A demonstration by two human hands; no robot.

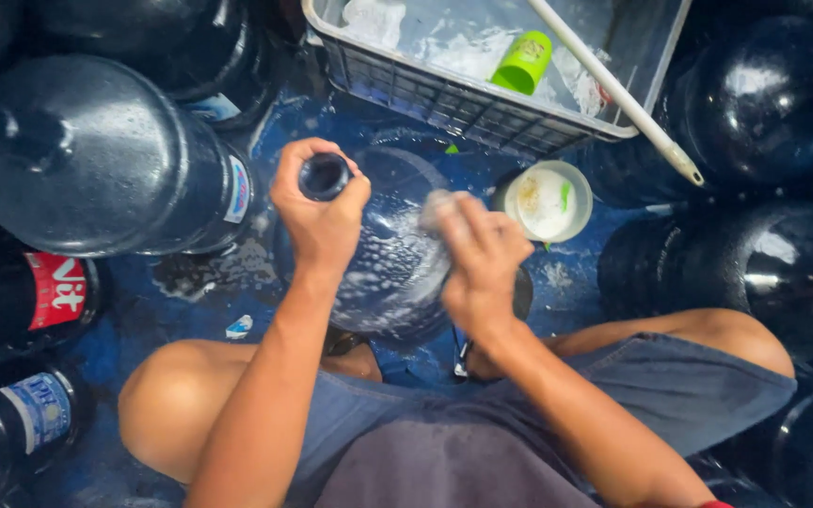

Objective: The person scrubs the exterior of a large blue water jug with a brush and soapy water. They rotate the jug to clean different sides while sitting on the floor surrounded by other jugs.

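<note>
Jug: a big dark-blue water jug (383, 254) stands upright on the wet blue floor (190, 282), right between the person's knees.
Left hand: the left hand (320, 212) is wrapped tight round the jug's neck (324, 176), fingers closed, steadying it.
Right hand: the right hand (482, 259) is pressed on the jug's shoulder, fingers curled over a pale scrubbing pad (439, 209); blurred, so how firm the grip is I cannot tell.
Progress: suds cover the jug's near shoulder, so washing looks well under way; foam is not rinsed off, and the far side shows less lather.
Beside the jug: a small white tub (548, 199) sits just right of it.
Beyond the jug: a grey crate (444, 99) holds soapy water and a green cup (523, 62).
Around the jug: more dark jugs (105, 155) crowd both sides.
</note>
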